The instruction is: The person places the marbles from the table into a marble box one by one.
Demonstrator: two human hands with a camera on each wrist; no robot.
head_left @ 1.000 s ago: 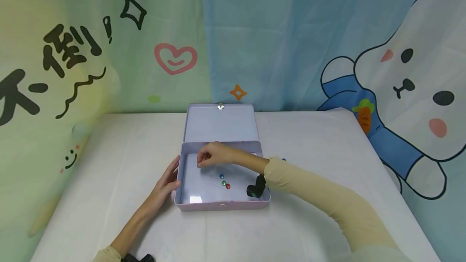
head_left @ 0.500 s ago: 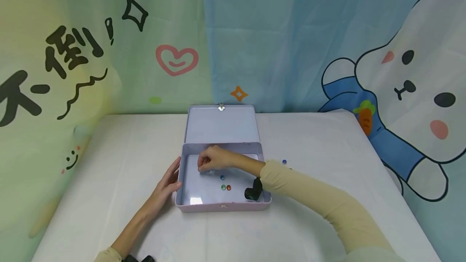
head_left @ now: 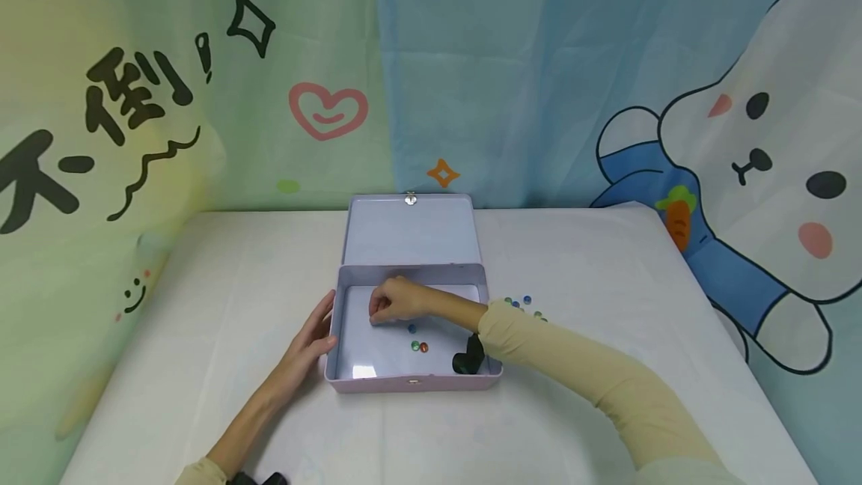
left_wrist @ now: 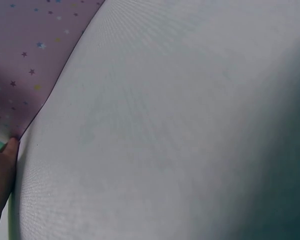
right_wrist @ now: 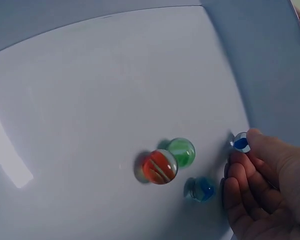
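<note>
Got a clear-and-blue marble [right_wrist: 241, 143] pinched in my right hand [head_left: 402, 300], inside the box [head_left: 444, 385] near its left wall. Left hand [head_left: 311, 335] is just outside that wall, fingers straight. Loose blue marble [right_wrist: 204, 189] sits right beside my pinching fingers.

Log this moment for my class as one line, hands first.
left hand: touching box; right hand: pinching blue-cored marble; inside, loose: red marble, green marble, blue marble; lid: open; right of box: more marbles
</note>
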